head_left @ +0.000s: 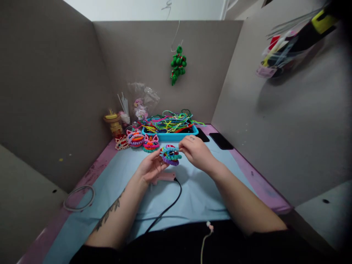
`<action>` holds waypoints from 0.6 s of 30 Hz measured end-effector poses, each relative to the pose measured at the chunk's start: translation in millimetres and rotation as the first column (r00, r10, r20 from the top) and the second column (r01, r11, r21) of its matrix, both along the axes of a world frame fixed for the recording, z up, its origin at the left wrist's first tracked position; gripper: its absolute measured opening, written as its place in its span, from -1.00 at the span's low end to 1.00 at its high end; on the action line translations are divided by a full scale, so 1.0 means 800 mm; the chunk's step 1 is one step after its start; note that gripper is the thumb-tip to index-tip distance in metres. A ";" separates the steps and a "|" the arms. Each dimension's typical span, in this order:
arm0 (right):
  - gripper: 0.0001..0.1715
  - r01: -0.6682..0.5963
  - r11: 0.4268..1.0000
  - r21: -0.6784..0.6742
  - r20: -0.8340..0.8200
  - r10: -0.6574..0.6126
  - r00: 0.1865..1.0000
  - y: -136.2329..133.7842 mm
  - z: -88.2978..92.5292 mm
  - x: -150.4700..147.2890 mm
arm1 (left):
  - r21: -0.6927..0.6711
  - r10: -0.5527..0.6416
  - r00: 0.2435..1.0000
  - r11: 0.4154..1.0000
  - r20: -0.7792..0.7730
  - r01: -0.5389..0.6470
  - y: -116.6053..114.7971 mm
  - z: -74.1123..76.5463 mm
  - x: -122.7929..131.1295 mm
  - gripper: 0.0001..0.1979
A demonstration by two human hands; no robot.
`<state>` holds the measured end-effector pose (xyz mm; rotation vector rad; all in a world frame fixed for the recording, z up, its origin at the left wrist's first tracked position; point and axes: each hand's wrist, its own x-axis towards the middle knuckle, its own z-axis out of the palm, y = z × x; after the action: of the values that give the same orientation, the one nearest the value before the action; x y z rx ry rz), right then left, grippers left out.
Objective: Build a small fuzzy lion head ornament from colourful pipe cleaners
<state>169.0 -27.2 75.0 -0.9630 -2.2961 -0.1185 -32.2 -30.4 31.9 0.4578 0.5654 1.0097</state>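
Observation:
A small blue, purple and red pipe-cleaner figure (171, 157) is held up above the table by my left hand (151, 165), its fingers and thumb closed on the figure's left side. My right hand (195, 151) is at the figure's right edge, thumb and fingertips pinched together. Whatever sits in that pinch is too small to make out. Under the figure lies a pink glue gun (165, 177) with a black cord (177, 200) running toward me. Pink, orange and teal pipe-cleaner figures (151, 143) stand just behind my left hand.
A blue tray (170, 137) full of coloured pipe cleaners (170, 123) stands at the back. Two dark phone-like slabs (220, 141) lie to its right. A jar (114, 126) is at back left, a coiled grey cable (79, 209) at front left. Grey panels (170, 36) enclose the table.

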 end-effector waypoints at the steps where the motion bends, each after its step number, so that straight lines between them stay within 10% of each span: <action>1: -0.87 0.002 1.000 0.000 0.004 -0.002 1.000 -0.001 0.001 -0.001 | -0.001 -0.002 1.000 1.000 -0.002 0.002 -0.001 0.000 0.001 -0.78; 18: -0.86 -0.015 1.000 -0.009 0.000 0.015 1.000 -0.005 0.002 -0.006 | 0.002 -0.016 1.000 1.000 -0.006 0.016 -0.002 -0.001 0.002 -0.78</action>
<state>164.1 -31.3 76.6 -0.9498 -2.3054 -0.1017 -31.0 -31.9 31.3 0.4663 0.5654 0.9942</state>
